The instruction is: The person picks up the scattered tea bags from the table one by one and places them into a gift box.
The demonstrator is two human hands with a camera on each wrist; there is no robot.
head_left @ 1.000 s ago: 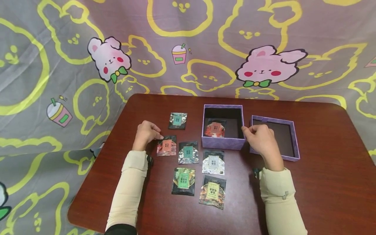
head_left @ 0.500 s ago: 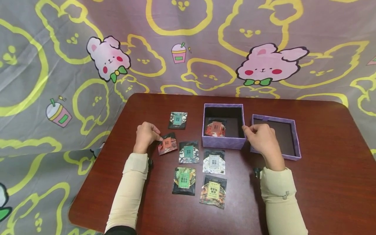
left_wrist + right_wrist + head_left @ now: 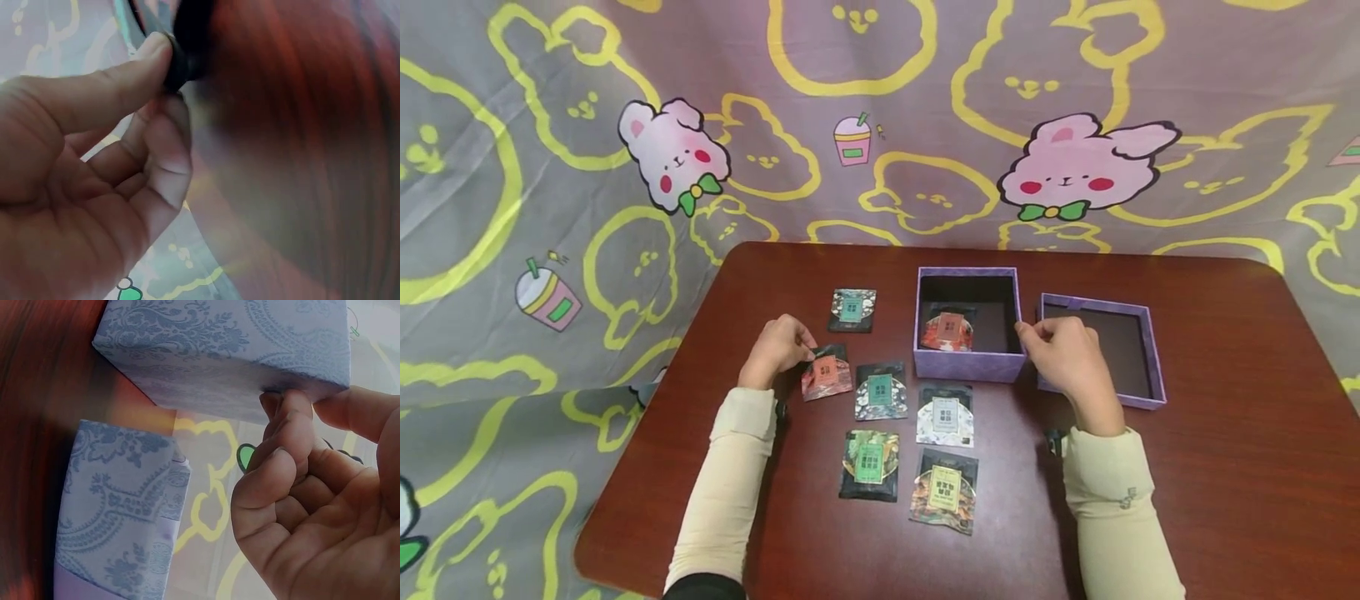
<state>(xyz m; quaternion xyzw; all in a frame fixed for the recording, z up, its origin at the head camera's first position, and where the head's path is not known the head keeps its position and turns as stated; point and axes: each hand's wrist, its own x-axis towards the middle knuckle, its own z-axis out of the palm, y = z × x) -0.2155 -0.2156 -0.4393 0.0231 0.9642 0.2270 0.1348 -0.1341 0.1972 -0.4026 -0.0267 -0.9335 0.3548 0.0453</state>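
My left hand (image 3: pixel 781 343) pinches the upper left corner of a flat black sachet with a red label (image 3: pixel 826 383), which is tilted a little. In the left wrist view, thumb and forefinger close on the sachet's dark edge (image 3: pixel 179 67); the rest of it is mostly out of frame. On the right, my right hand (image 3: pixel 1067 354) grips the side wall of an open purple box (image 3: pixel 970 365). The right wrist view has its thumb and forefinger at the edge of the patterned box (image 3: pixel 212 347), other fingers curled below. Inside the box lies another red-label sachet (image 3: pixel 949 331).
A teal-label sachet (image 3: pixel 852 310) lies at the back, another teal one (image 3: pixel 882 392) in the middle. White (image 3: pixel 945 417), green (image 3: pixel 870 462) and yellow (image 3: pixel 945 490) label sachets lie nearer the front. The purple lid (image 3: pixel 1152 367) sits right of the box. A printed cloth (image 3: pixel 925 125) hangs behind.
The left hand has taken hold of the red-label sachet's corner, and the sachet has turned slightly from its earlier straight position. The right hand and box have stayed in place.
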